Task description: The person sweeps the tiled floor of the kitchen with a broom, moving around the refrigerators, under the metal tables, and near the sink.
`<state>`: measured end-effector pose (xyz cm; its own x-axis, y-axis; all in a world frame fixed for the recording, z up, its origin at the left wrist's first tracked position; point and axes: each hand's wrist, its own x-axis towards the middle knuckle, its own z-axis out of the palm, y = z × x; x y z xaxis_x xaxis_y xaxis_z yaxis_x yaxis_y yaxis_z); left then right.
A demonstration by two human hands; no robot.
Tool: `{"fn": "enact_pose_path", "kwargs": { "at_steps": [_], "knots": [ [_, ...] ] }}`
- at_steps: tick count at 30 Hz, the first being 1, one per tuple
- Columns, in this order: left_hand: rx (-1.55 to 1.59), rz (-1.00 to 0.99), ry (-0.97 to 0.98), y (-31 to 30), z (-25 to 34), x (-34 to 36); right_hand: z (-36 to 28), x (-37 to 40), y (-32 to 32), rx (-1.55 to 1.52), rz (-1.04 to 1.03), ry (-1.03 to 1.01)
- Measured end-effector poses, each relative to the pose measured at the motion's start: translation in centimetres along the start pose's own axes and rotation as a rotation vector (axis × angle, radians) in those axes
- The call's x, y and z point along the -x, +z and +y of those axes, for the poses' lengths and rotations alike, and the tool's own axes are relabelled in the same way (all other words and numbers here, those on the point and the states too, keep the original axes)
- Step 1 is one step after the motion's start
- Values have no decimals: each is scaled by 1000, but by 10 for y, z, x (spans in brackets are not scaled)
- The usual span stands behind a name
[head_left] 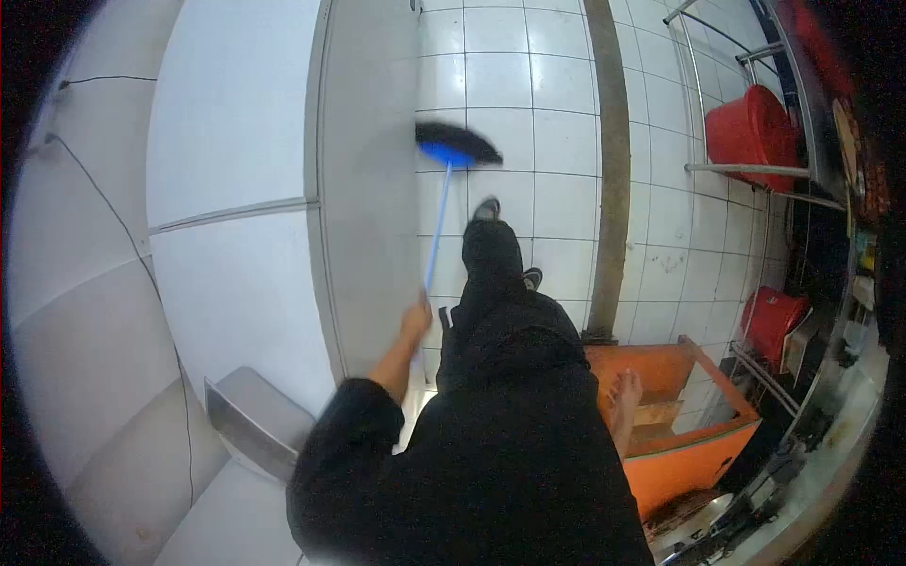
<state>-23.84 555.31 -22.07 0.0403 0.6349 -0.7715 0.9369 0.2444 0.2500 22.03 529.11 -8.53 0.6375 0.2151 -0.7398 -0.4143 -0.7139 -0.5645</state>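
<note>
A broom with a light blue handle [438,231] and a blue head with dark bristles [458,141] reaches forward over the white tiled floor. My left hand [415,319] is closed around the upper part of its handle, beside the grey cabinet side. The bristles lie on the tiles, their left end at the cabinet's edge. My right hand [627,389] hangs at my right side, over the orange frame [694,453], with its fingers apart and nothing in them.
A white-topped cabinet [236,113] runs along the left, with a metal tray [255,420] near me. On the right, a brown strip [610,170] crosses the floor. Red buckets [750,137] stand by a metal rack [755,171].
</note>
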Motion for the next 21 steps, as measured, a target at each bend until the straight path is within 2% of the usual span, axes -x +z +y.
{"fn": "enact_pose_path", "kwargs": {
  "at_steps": [1, 2, 3, 4, 6, 8, 10, 11, 12, 15, 17, 19, 21],
  "knots": [
    [42, -34, -11, -39, 25, -54, -47, 14, 13, 31, 91, -22],
    [-47, 141, 193, -65, 34, -120, -63, 9, 17, 39, 98, -21],
    [-126, 164, 216, -99, 55, -178, -75, 8, 18, 103, 122, 58],
    [-88, 115, 170, -157, 105, -205, -86, 6, 22, 163, 147, 134],
    [-182, 222, 333, -226, 160, -294, -75, 3, 30, 64, 150, 48],
    [-165, 161, 311, -301, 244, -337, -92, 21, 72, 84, 247, 111],
    [-140, 67, 253, -327, 294, -371, -104, 24, 92, 90, 208, 173],
    [-187, 109, 354, -333, 312, -388, -108, 25, 98, 96, 157, 238],
    [-245, 150, 463, -339, 328, -400, -106, 29, 107, 89, 107, 307],
    [-352, 201, 570, -327, 351, -405, -89, 60, 158, -6, -42, 517],
    [-385, 125, 496, -344, 360, -372, -207, 88, 208, 172, 63, 457],
    [-390, 122, 469, -372, 363, -334, -172, 95, 195, 88, 81, 343],
    [-371, 137, 422, -392, 359, -300, -157, 100, 199, -133, 242, 510]
  ]
}}
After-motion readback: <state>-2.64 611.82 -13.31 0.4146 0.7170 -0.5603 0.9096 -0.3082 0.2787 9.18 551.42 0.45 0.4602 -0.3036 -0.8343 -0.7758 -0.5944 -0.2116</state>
